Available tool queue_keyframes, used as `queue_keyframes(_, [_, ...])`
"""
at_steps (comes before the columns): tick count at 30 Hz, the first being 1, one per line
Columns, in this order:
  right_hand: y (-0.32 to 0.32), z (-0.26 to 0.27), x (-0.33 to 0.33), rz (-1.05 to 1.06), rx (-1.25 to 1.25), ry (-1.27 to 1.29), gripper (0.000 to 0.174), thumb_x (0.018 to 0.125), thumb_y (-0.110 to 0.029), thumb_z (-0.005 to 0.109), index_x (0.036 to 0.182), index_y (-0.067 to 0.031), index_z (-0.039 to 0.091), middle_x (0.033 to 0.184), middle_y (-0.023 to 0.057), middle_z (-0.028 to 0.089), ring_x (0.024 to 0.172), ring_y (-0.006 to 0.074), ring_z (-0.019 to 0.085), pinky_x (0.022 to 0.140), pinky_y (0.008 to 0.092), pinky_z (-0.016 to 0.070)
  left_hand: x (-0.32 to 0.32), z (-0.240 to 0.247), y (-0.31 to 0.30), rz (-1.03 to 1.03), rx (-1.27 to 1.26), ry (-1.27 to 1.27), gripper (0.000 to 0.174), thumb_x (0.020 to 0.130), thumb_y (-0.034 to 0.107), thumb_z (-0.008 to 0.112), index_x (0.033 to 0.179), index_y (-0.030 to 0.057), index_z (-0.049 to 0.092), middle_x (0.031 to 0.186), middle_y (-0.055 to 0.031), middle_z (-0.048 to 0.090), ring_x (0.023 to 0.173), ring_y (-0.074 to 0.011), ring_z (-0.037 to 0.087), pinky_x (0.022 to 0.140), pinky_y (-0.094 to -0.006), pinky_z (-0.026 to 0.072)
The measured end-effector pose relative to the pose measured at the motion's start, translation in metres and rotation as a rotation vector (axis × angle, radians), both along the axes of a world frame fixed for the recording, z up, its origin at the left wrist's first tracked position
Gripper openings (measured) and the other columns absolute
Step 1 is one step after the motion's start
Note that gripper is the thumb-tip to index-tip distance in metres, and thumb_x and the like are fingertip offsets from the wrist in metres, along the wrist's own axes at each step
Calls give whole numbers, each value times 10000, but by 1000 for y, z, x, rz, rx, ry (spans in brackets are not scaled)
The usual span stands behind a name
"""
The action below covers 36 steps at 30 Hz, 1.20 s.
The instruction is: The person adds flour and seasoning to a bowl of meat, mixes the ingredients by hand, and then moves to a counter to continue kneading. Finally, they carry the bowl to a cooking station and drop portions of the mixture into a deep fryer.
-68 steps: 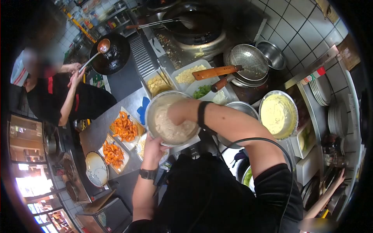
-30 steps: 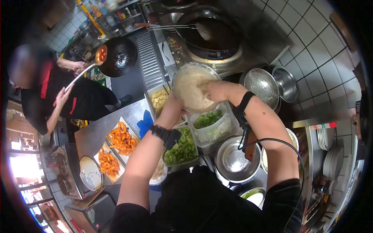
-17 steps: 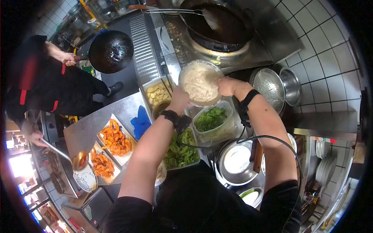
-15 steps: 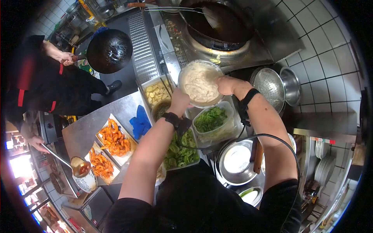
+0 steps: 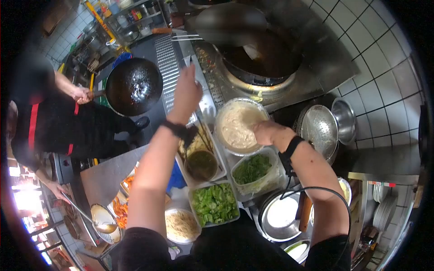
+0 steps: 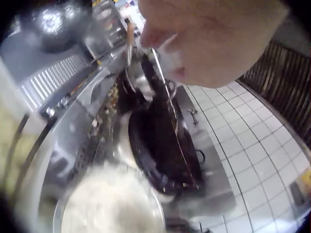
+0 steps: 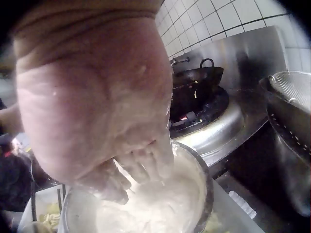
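A metal bowl of pale, creamy batter mixture sits behind the container of chopped greens. My right hand reaches in over its rim. In the right wrist view, loosely bent fingers dip into the mixture, their tips partly hidden in it. My left hand is stretched forward over the counter, off the bowl, with nothing visible in it. Close beyond it lies a wire tool's wooden handle. A dark wok sits on the burner ahead, partly covered by a blurred patch in the head view.
Lettuce, noodle-like strips and a bowl of dark green liquid stand in front. Strainers and a steel bowl are on the right. At left, another person holds a wok and a ladle.
Both hands carried the bowl from near my body toward the stove. My left hand then let go and reached forward; my right stayed in the mixture. The other person's ladle moved down to a dish.
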State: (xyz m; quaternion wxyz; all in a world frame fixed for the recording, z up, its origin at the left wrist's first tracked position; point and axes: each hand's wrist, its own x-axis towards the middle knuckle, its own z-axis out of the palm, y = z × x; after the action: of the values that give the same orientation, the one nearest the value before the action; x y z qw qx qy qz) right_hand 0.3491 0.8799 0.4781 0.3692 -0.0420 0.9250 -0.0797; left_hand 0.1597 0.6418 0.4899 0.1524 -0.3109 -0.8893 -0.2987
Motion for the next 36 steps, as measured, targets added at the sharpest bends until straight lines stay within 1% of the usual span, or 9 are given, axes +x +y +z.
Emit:
queue_keyframes(5, [-14,30,11,-16,-18,55,427,867,-37,487,1273,-10,617,1318,214,614,1204,336,612,1022,399,495,-145,19,29,191,-408,445,668,809,74,624,1447,9,435,1440,-183,477,1404,-393,387,1133,-545,330])
queue_keyframes(9, [-23,32,23,4,-2,-15,474,958,-32,424,1424,-34,509,1465,179,499,1338,333,506,1105,414,444,-207,20,38,121,-660,219,777,843,112,628,1548,74,304,1562,-160,376,1498,-392,252,1185,-593,237])
queue_keyframes(12, [-19,19,34,50,12,44,483,953,-32,427,1430,-38,505,1460,187,502,1334,334,509,1105,418,441,-219,17,44,101,-743,187,582,940,130,472,1516,105,393,1553,-128,409,1505,-346,267,1190,-607,207])
queue_keyframes(16, [-22,26,30,16,-7,-30,462,949,-41,441,1403,-38,526,1411,198,534,1309,330,530,1097,417,441,-218,8,48,45,-721,140,558,931,128,512,1485,147,445,1377,-130,571,1372,-358,454,1170,-621,220])
queue_keyframes(19, [-21,25,27,9,-27,12,449,957,-60,442,1396,-41,533,1406,184,545,1293,334,544,1094,422,443,-212,23,47,54,-866,169,539,922,96,528,1453,176,485,1245,-140,615,1247,-343,554,1093,-578,377])
queue_keyframes(22, [-27,30,21,2,-10,0,439,964,-75,439,1389,-49,544,1418,175,543,1306,332,535,1098,421,440,-212,32,40,-194,-676,393,509,907,27,512,1397,161,545,1118,-160,628,1021,-326,668,771,-435,578])
queue_keyframes(25, [-28,23,17,12,1,8,436,962,-77,444,1384,-60,552,1426,177,542,1322,327,526,1102,414,438,-161,84,57,-249,-805,390,488,907,33,516,1384,129,560,1062,-150,648,906,-325,701,742,-426,582])
queue_keyframes(30, [-27,6,11,-30,-33,78,424,930,-33,487,1338,-61,602,1407,158,572,1298,318,555,1081,405,461,-122,75,74,-142,-543,305,209,869,49,543,1011,37,696,909,-188,708,849,-363,709,731,-467,578])
queue_keyframes(36, [-30,15,20,-46,-30,95,418,926,-44,497,1325,-67,619,1408,147,579,1291,310,564,1067,403,469,-104,66,81,-104,-405,129,168,820,47,575,900,30,721,876,-224,706,891,-424,688,800,-502,563])
